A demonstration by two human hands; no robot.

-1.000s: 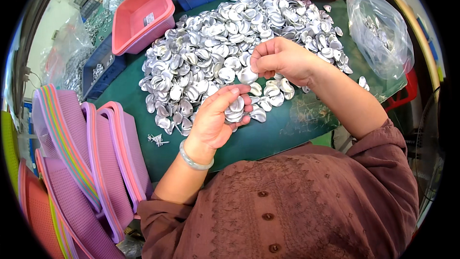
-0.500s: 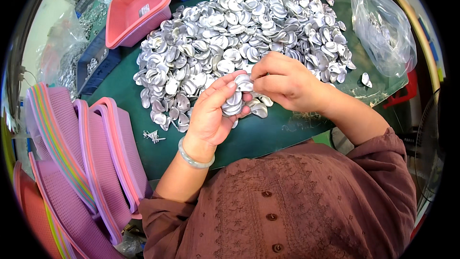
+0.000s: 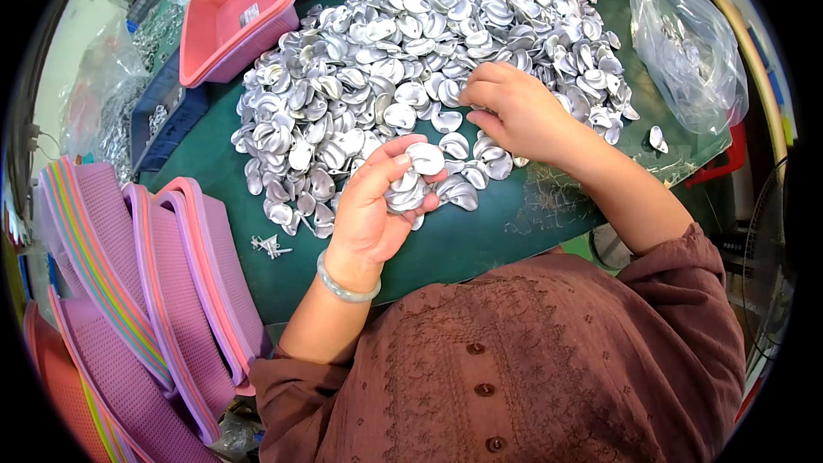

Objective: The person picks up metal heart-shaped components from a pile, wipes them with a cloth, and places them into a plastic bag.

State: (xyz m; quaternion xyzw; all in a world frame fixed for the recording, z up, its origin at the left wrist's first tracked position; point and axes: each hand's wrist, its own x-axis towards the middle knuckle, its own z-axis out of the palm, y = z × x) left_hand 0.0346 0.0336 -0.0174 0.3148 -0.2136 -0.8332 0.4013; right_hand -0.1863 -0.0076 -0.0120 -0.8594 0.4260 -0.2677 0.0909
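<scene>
A broad heap of silvery, curved, petal-shaped metal pieces (image 3: 377, 60) covers the green tabletop in front of me. My left hand (image 3: 377, 197), with a pale bangle at the wrist, is closed around several such pieces. The uppermost metal piece (image 3: 425, 159) sits under its thumb, and others fan out below in the fingers. At the heap's near right side is my right hand (image 3: 517, 111), its fingers curled inward over the pieces. Its fingertips are partly hidden, so what they grip cannot be made out. Loose metal pieces (image 3: 463, 193) lie between the two hands.
Nested pink trays (image 3: 193, 51) and a blue bin (image 3: 163, 120) stand at the far left. Stacked purple baskets (image 3: 201, 274) line the near left. Small silver pins (image 3: 270, 246) lie near the table's front. A clear plastic bag (image 3: 686, 56) with pieces rests at the right.
My right hand has left the piece at my left fingertips and moved up and right to the heap. My left hand keeps its stack, lowered slightly.
</scene>
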